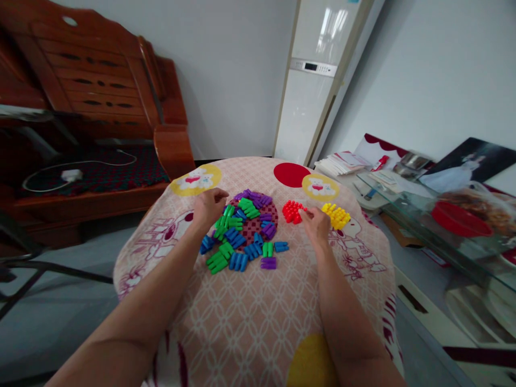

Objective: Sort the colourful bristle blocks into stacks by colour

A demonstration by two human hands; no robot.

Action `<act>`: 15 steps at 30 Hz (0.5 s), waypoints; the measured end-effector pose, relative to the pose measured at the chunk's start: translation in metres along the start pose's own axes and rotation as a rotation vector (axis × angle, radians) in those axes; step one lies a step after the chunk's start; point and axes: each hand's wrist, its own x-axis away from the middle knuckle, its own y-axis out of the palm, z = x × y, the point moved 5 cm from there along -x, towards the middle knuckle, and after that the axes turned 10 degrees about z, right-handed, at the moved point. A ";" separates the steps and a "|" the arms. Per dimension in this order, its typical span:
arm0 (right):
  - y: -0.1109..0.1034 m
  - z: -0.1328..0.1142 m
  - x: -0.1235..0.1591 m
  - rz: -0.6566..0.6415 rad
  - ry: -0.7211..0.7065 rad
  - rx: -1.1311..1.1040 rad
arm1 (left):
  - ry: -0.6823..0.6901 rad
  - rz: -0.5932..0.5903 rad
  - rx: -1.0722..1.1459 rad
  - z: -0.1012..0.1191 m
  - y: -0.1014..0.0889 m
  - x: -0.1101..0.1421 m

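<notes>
My left hand (209, 208) hovers at the left edge of the pile, its fingers bent together; whatever they may hold is hidden. Close by lie green plastic pieces (228, 221) shaped like joined tubes. Purple pieces (262, 199) lie at the back of the pile and blue ones (238, 262) toward the front. A green piece (267, 249) and a purple piece (268, 263) sit at its right front. My right hand (316, 224) pinches at the right edge of a cluster of red plastic pieces (292, 211). Yellow knobbly pieces (336, 216) are grouped just beyond it.
A patterned cloth covers the round table (258, 312). To the right stands a glass-topped table (407, 207) with papers, a red bowl (461, 219) and a photo. Behind are a wooden bench (97, 80) at left and a tall white appliance (306, 102).
</notes>
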 end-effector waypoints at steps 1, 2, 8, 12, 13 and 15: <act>-0.002 0.000 0.000 0.033 -0.005 -0.015 | 0.035 -0.037 -0.073 0.001 0.005 -0.005; -0.002 0.000 0.001 0.053 -0.014 -0.031 | 0.069 -0.083 -0.127 0.002 0.012 -0.009; 0.003 -0.001 0.007 0.040 -0.024 -0.078 | 0.254 -0.310 -0.209 0.013 0.057 -0.018; 0.004 0.000 0.006 0.044 -0.019 -0.074 | 0.304 -0.452 -0.249 0.017 0.071 -0.019; 0.003 0.000 0.006 0.044 -0.020 -0.074 | 0.304 -0.473 -0.256 0.016 0.071 -0.020; 0.003 0.000 0.006 0.043 -0.019 -0.080 | 0.290 -0.491 -0.243 0.014 0.070 -0.022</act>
